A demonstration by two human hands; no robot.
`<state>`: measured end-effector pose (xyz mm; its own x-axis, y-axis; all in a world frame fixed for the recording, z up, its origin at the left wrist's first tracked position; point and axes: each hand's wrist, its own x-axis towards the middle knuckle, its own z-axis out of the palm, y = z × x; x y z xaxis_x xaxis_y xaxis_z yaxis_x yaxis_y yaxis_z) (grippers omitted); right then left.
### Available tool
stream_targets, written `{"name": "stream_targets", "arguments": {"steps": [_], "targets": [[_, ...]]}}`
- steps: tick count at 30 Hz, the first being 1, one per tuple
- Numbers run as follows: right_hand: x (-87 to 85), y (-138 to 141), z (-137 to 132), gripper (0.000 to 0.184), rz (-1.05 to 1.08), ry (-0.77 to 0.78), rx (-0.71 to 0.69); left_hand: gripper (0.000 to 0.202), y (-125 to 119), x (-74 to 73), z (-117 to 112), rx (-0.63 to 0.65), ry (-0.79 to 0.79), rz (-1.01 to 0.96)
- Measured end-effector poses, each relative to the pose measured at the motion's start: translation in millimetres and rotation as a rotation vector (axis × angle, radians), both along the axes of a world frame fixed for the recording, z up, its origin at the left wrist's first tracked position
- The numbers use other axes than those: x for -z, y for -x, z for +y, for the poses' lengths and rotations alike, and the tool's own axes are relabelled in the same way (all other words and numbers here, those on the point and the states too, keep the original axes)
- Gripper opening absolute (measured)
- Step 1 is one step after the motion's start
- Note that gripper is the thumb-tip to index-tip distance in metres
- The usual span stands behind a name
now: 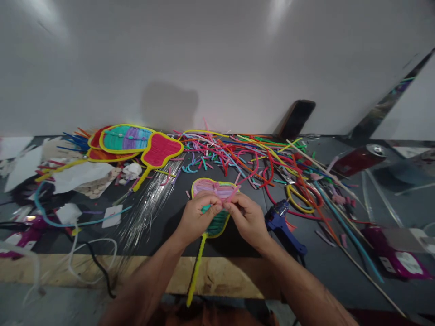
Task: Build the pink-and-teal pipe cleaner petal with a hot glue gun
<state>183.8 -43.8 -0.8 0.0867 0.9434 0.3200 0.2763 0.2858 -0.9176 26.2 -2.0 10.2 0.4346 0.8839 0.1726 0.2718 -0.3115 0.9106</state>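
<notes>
A fan-shaped piece made of pipe cleaners (219,226) lies flat at the table's front edge, pink and lilac above, green below, with a yellow border. Its twisted yellow handle (195,276) sticks out past the edge toward me. Above it, my left hand (199,217) and my right hand (247,218) meet, each pinching a pink pipe cleaner (234,193) between thumb and fingers. One end of that pipe cleaner points up and right. The fingers cover the middle of the fan-shaped piece.
Finished pipe-cleaner shapes (161,149) are stacked at the back left beside silver tinsel strands (149,206). Loose pipe cleaners (227,154) heap along the wall. A blue glue gun (285,228), a red can (358,159) and a leaning phone (299,117) stand to the right.
</notes>
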Motion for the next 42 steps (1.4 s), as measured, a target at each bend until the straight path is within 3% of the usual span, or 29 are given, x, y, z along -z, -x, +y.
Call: {"name": "stream_targets", "arguments": {"steps": [4,9,12,18,22,25,31,34,37,42], "targets": [[3.3,3.3,-1.9,0.015,0.137,0.058,0.046,0.019,-5.8,3.9,-4.9,-0.04,0.231,-0.126],[4.0,6.0,-2.6,0.012,0.183,0.008,0.012,0.027,-6.6,7.4,-5.4,-0.099,0.285,-0.233],[1.2,3.5,-1.2,0.013,0.174,0.007,0.003,0.027,-2.9,3.7,-3.4,-0.047,0.135,-0.084],[-1.1,-7.2,4.5,0.011,-0.119,-0.075,-0.072,0.019,3.9,2.6,0.2,0.04,-0.458,0.315],[0.5,-10.5,6.6,0.014,-0.295,-0.057,-0.09,0.02,0.0,5.4,-1.7,0.01,-0.579,0.435],[0.6,-7.5,4.6,0.018,-0.18,0.012,-0.015,0.013,-5.3,3.8,-4.5,-0.055,-0.44,0.257],[1.9,2.0,-0.9,0.018,0.189,0.143,-0.006,0.014,-8.7,5.8,-9.4,-0.117,0.127,-0.102],[1.5,2.7,-1.3,0.016,0.203,0.1,-0.032,0.02,-6.6,7.8,-9.0,-0.124,0.204,-0.189],[-0.7,0.4,-0.4,0.016,0.12,0.052,-0.037,0.02,-3.5,5.2,-6.5,-0.078,0.051,-0.086],[-0.6,-6.5,3.7,0.015,-0.166,-0.017,-0.067,0.02,-1.5,3.7,-1.9,-0.023,-0.482,0.299]]}}
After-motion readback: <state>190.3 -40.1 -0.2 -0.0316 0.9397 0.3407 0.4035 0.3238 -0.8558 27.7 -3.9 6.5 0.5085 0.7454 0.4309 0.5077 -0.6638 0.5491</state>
